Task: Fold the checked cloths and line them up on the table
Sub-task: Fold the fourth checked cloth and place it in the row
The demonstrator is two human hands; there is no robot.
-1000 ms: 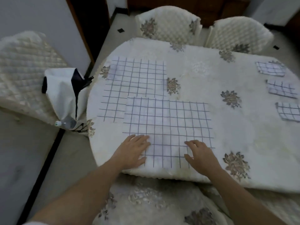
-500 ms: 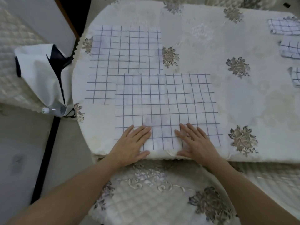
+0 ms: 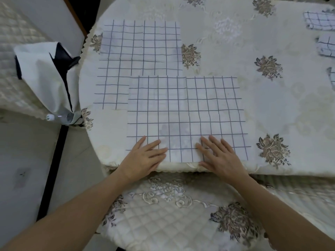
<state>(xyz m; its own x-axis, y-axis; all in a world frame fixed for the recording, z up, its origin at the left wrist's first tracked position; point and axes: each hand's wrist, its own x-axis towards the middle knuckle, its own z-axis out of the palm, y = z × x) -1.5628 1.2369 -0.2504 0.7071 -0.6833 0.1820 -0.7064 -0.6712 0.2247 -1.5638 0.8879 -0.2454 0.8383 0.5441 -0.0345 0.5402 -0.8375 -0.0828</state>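
Whereas the right hand (image 3: pixel 220 156) was curled a second ago, it and the left hand (image 3: pixel 145 156) now press flat, fingers straight, on the near edge of the front checked cloth (image 3: pixel 186 109), likely ready to fold. White with a dark grid, it lies unfolded at the front of the table (image 3: pixel 272 115), overlapping a second cloth (image 3: pixel 139 49).

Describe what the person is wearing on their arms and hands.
Nothing worn is visible. The left hand and right hand are bare, with no gloves, rings or watch. The left forearm and right forearm are uncovered to the frame's edge, with no sleeve, bracelet or marking showing.
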